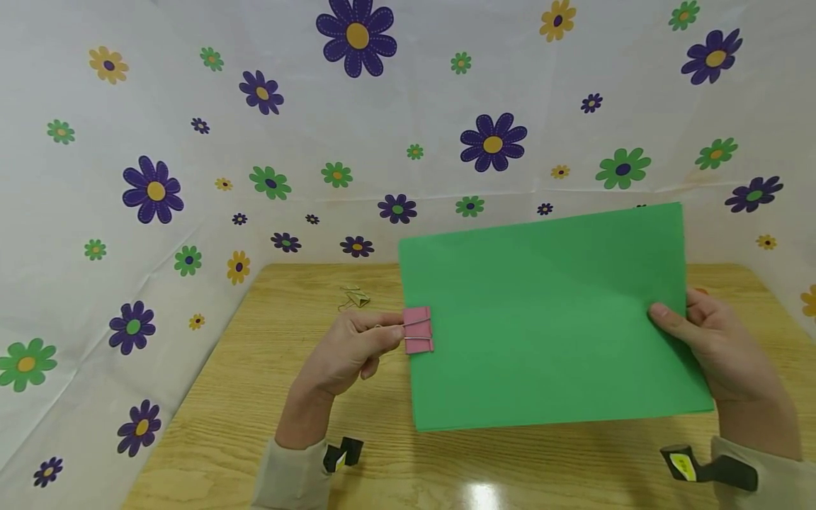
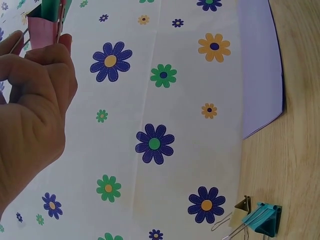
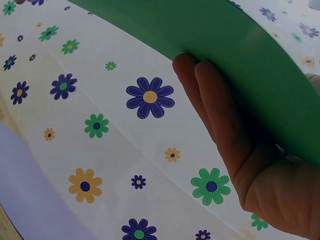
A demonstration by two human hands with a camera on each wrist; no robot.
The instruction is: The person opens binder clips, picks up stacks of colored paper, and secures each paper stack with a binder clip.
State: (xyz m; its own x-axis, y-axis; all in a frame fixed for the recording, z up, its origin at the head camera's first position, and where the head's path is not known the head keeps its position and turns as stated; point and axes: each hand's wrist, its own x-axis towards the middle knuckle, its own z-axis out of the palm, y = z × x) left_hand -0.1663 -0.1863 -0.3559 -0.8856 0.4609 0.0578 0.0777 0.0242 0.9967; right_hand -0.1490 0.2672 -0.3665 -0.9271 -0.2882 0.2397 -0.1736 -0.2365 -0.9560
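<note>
1 pink clip (image 1: 418,345) on bowed grn paper (image 1: 548,319); L fingers (image 1: 381,340) pinch clip, R fingers (image 1: 676,324) grip paper.

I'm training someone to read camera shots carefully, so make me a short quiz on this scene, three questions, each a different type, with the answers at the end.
1. Multiple choice: in the head view, what colour is the binder clip at the left edge of the green paper?
A) white
B) pink
C) orange

2. True or false: the right hand is holding that clip.

3. Fill in the blank: in the left wrist view, the clip right beside the gold clip is ____.

Key:
1. B.
2. False; the left hand holds it, and the right grips the paper's opposite edge.
3. Teal.
</note>
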